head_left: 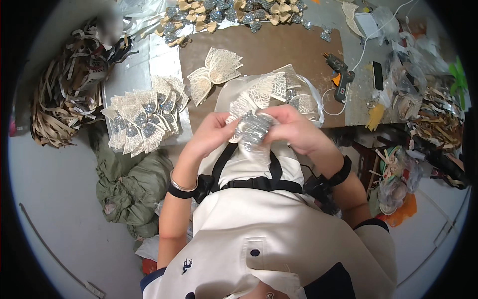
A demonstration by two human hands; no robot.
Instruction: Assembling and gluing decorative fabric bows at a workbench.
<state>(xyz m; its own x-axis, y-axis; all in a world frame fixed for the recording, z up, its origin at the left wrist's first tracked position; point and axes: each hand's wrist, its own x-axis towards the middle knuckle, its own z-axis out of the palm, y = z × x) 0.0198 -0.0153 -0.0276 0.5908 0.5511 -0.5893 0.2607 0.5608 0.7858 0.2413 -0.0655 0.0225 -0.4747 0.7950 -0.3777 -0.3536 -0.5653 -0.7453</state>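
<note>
In front of my chest, both hands pinch a cream openwork bow piece with a silvery, glittering part (256, 127); motion blurs its details. My left hand (214, 132) is closed on its left edge, fingertips against the cream part. My right hand (298, 129) grips the glittering part's right side between thumb and fingers. Just beyond my hands, more cream lace-cut pieces (271, 85) lie on a clear plastic bag (318, 97) at the table edge. A stack of cream bows with grey sparkling centres (142, 119) is to the left. Cream cut pieces (214, 72) rest on the brown board (284, 47).
Small beige-and-grey glitter bows (224, 12) heap up at the far edge. A glue gun (338, 77) with a white cord and a black phone (378, 75) lie right. Bundled strips (69, 89) fill the left; plastic bags (406, 65) crowd the right. A green sack (132, 179) sits below.
</note>
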